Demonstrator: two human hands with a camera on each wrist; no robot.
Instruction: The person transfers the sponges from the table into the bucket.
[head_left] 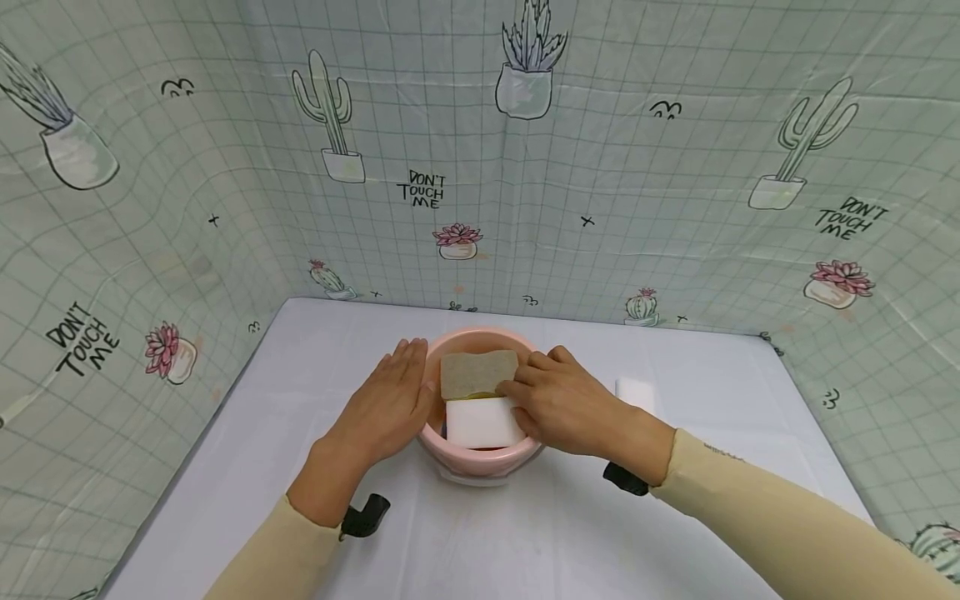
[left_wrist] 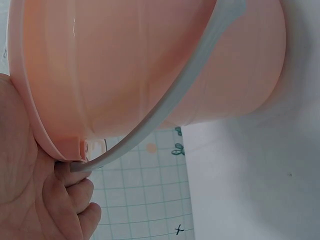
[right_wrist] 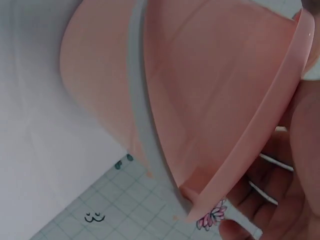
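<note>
A pink bucket (head_left: 480, 461) with a grey handle (left_wrist: 172, 95) stands on the table. In it lie a brownish-grey scouring sponge (head_left: 477, 372), showing a thin yellow edge, and a white block (head_left: 480, 423) in front of it. My left hand (head_left: 390, 400), fingers straight and close together, rests along the bucket's left rim. My right hand (head_left: 566, 404) reaches over the right rim; its index finger and thumb pinch the white block's right corner, close to the sponge. The right wrist view shows its other fingers (right_wrist: 272, 172) loosely bent outside the rim. What lies deeper is mostly hidden.
Behind my right wrist another white object (head_left: 635, 393) lies on the table, partly covered. The white tabletop (head_left: 247, 467) ends at a cactus-print cloth (head_left: 540, 183) hanging at the back and sides. Black straps (head_left: 365, 515) sit at both wrists.
</note>
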